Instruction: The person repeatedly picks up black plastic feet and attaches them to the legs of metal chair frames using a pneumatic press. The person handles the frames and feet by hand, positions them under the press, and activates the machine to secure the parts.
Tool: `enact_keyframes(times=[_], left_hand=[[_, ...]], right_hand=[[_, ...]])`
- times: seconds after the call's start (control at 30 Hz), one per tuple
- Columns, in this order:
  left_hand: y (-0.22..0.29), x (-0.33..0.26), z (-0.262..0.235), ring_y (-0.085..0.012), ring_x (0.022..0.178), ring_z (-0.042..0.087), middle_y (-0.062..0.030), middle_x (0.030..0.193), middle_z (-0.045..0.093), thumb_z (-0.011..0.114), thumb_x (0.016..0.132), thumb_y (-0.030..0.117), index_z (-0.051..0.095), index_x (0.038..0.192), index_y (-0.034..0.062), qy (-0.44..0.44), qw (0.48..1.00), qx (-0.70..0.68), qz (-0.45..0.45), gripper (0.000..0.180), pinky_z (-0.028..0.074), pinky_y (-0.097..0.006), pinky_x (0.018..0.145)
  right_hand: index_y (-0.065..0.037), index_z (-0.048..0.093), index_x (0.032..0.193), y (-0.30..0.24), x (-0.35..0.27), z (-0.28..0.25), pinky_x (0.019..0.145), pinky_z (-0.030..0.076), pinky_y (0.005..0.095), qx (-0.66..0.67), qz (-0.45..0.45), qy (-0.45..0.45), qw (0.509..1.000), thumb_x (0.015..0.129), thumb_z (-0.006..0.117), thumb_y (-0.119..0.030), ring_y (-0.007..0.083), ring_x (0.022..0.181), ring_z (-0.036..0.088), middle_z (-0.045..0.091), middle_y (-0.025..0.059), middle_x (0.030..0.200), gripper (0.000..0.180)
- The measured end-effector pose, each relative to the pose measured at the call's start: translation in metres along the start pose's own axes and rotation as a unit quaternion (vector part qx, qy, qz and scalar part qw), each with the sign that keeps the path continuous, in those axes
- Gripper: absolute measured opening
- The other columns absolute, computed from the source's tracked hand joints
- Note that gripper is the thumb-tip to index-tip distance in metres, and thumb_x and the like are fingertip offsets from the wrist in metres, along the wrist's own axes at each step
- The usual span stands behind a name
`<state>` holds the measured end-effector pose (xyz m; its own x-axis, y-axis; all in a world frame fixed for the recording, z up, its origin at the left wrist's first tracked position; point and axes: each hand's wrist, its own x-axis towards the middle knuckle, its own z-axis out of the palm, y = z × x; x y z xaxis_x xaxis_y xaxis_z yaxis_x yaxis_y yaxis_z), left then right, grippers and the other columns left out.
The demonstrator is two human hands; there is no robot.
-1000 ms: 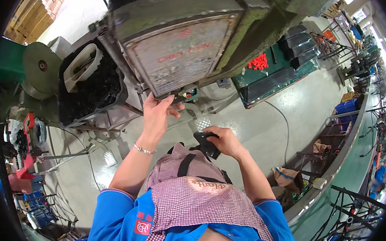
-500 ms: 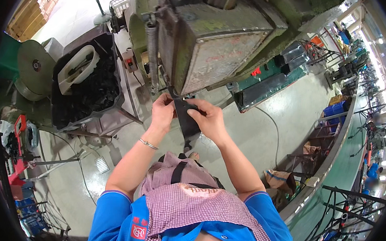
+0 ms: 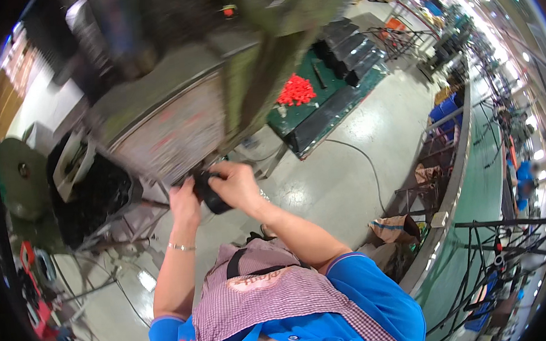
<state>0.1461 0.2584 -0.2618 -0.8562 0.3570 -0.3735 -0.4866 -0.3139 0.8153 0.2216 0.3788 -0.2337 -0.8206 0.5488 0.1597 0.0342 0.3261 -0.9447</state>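
Note:
A flat black piece (image 3: 213, 199) is held up in front of the large green machine (image 3: 175, 123), close under the lower edge of its worn pale plate. My right hand (image 3: 238, 184) pinches its upper right side between thumb and fingers. On its left edge my left hand (image 3: 185, 204) is closed, with the thumb pointing up. The piece's upper end runs in near the machine's edge. Blur and my fingers hide whether it touches there.
On the left stands a black bin (image 3: 91, 189) with dark pieces and a white tray (image 3: 72, 169) in it. Red small parts (image 3: 296, 91) and black flat pieces (image 3: 350, 52) lie on a green table (image 3: 315, 118). A cable (image 3: 369, 164) crosses the floor. A green conveyor (image 3: 461, 189) runs along the right.
The view has swung to the right, so the machine and my hands now appear further left. More red parts show. Both hands still hold the black piece, which looks more tilted.

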Motion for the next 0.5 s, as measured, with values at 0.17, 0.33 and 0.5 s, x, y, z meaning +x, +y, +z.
enact_keyframes(times=[0.17, 0.33, 0.5], left_hand=[[-0.002, -0.011, 0.012, -0.0138, 0.089, 0.056, -0.0077, 0.103, 0.061, 0.059, 0.089, 0.004, 0.057, 0.106, -0.0046, -0.011, 0.988, 0.126, 0.089, 0.020, 0.043, -0.026, 0.082], [-0.020, -0.012, 0.005, -0.0109, 0.088, 0.052, -0.0037, 0.100, 0.058, 0.057, 0.089, 0.000, 0.055, 0.109, -0.0035, 0.057, 0.977, 0.135, 0.154, 0.020, 0.041, -0.023, 0.078], [-0.026, -0.021, 0.023, -0.0124, 0.096, 0.058, -0.0035, 0.109, 0.061, 0.052, 0.089, -0.005, 0.055, 0.114, 0.0007, 0.076, 0.982, 0.080, 0.156, 0.026, 0.046, -0.023, 0.082]], right_hand=[[-0.001, 0.063, 0.108, 0.023, 0.003, -0.018, 0.065, 0.051, 0.0323, 0.059, -0.047, -0.073, 0.995, 0.078, 0.068, -0.012, 0.0233, 0.069, 0.065, 0.065, 0.0175, 0.079, 0.032], [-0.003, 0.064, 0.107, 0.076, 0.068, -0.135, 0.067, 0.053, 0.0358, -0.063, -0.041, -0.067, 0.995, 0.080, 0.069, -0.021, 0.0257, 0.073, 0.067, 0.068, 0.0133, 0.082, 0.034], [-0.008, 0.067, 0.091, 0.198, 0.173, -0.290, 0.071, 0.053, 0.0432, -0.389, 0.013, 0.107, 0.915, 0.075, 0.068, -0.021, 0.0324, 0.080, 0.066, 0.068, 0.0153, 0.086, 0.021]])
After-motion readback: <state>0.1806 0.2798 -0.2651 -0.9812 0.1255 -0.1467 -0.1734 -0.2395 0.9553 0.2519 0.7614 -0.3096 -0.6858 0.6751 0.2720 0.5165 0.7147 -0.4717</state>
